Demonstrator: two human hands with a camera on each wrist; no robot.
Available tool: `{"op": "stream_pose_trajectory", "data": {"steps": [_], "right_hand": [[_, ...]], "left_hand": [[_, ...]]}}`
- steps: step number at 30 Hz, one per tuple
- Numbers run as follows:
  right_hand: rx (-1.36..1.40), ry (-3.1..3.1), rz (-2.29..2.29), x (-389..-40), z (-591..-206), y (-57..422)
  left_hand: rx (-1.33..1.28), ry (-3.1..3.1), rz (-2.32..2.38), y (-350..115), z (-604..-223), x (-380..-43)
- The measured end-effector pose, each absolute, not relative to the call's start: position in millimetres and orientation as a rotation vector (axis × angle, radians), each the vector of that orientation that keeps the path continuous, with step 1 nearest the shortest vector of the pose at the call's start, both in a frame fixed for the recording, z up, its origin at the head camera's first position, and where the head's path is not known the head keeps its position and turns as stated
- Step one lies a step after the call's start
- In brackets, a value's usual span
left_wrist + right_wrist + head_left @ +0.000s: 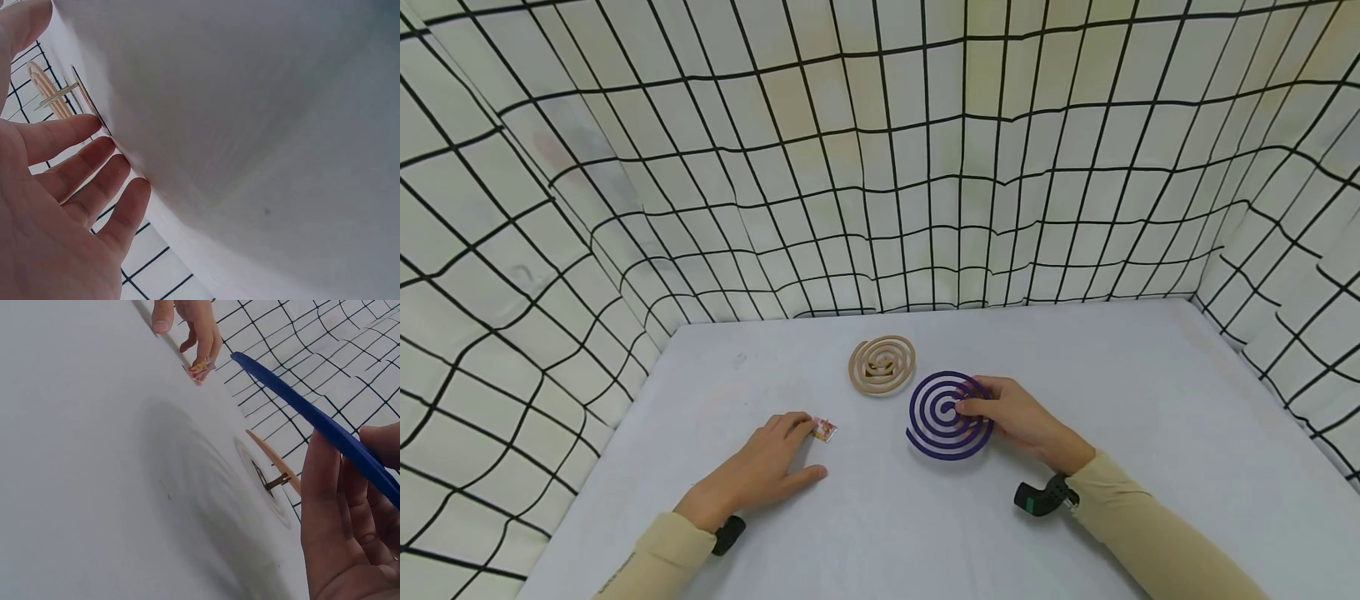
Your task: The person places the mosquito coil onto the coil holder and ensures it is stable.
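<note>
My right hand [1018, 421] pinches a dark purple mosquito coil [950, 407] between thumb and fingers, thumb near its centre. The coil is held above the table; the right wrist view shows it edge-on and blue, its shadow below. Beyond it, a tan mosquito coil [880, 391] sits raised on a small metal stand [275, 482]. On the left, my left hand [762, 467] rests on the table with fingers extended. Its index fingertip touches a small printed packet [824, 429], partly hidden under the finger.
A white-covered table [865, 517] lies under everything. Black grid netting [925, 175] over white sheets stands at the back and both sides. Black wrist cameras [1039, 498] are strapped to both wrists.
</note>
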State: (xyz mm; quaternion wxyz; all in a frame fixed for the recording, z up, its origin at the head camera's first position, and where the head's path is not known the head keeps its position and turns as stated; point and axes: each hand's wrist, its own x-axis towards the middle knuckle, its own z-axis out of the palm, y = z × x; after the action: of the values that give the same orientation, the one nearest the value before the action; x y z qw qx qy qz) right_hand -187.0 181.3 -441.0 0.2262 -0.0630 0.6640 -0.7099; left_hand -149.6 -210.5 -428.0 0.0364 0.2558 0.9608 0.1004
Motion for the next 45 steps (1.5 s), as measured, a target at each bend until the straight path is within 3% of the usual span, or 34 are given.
{"op": "stream_pose_trajectory", "data": {"steps": [45], "right_hand": [[-0.157, 1.791, -1.953, -192.8, -454.0, 141.6]], "left_hand": [[0.728, 2.915, 0.382, -207.2, -428.4, -139.2]]}}
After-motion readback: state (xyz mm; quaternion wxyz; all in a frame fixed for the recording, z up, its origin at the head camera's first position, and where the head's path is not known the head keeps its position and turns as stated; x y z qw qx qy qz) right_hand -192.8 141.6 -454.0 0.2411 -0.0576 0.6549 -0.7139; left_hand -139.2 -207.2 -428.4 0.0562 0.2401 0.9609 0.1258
